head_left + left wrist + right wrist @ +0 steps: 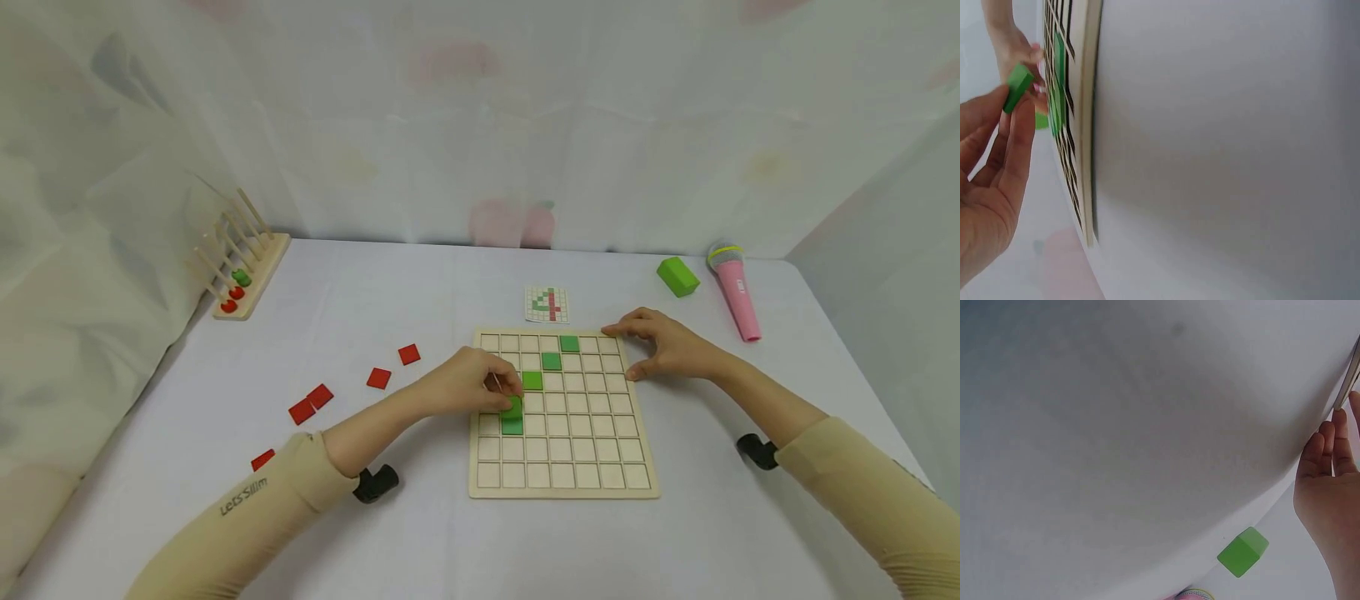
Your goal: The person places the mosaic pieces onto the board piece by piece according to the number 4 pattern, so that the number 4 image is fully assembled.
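My left hand (472,382) pinches a green square tile (1019,84) between thumb and fingertips, close over the left part of the wooden grid board (566,487). In the head view the held tile overlaps a green tile (512,427) lying in a cell. More green tiles (552,362) sit in cells that step diagonally up to the right. My right hand (671,346) rests at the board's upper right corner, its fingers at the top edge and its thumb touching the right edge.
Behind the board lies a small pattern card (547,305) with a green and red figure. Several red tiles (378,378) are scattered to the left. A peg rack (251,283) stands at the back left; a green block (677,277) and a pink microphone (737,296) lie at the back right.
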Motion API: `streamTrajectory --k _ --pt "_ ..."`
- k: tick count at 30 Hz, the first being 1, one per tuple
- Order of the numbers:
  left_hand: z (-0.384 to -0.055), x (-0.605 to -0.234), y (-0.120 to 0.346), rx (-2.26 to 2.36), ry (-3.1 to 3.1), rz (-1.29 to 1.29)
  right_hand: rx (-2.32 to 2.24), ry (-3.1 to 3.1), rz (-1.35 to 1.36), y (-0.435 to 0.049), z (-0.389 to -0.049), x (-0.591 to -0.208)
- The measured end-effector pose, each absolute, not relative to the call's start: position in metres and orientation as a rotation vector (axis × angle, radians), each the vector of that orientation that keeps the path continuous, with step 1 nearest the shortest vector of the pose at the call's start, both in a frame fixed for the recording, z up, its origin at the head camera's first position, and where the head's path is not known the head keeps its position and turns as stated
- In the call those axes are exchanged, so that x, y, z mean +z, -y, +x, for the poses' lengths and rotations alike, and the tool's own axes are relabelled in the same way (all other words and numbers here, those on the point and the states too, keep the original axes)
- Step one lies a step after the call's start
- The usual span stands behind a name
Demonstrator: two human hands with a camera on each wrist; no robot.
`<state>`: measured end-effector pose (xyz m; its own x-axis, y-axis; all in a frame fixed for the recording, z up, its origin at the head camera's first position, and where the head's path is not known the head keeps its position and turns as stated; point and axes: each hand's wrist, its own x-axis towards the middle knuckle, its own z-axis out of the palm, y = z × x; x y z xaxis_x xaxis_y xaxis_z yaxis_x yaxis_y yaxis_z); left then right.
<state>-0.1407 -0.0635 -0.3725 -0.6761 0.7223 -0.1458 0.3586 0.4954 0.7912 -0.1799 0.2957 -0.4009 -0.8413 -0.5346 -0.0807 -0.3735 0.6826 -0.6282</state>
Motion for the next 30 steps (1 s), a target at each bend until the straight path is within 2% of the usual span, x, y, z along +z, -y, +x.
streamTrajectory --k 16,30 --pt "-0.130 -0.377 0.026 1.043 -2.339 0.866 -0.904 -2.620 -0.695 -0.295 -0.180 -0.399" --pt "-0.128 -0.386 0.021 0.975 -2.380 0.780 -0.885 -2.644 -0.712 -0.297 -0.181 -0.402"
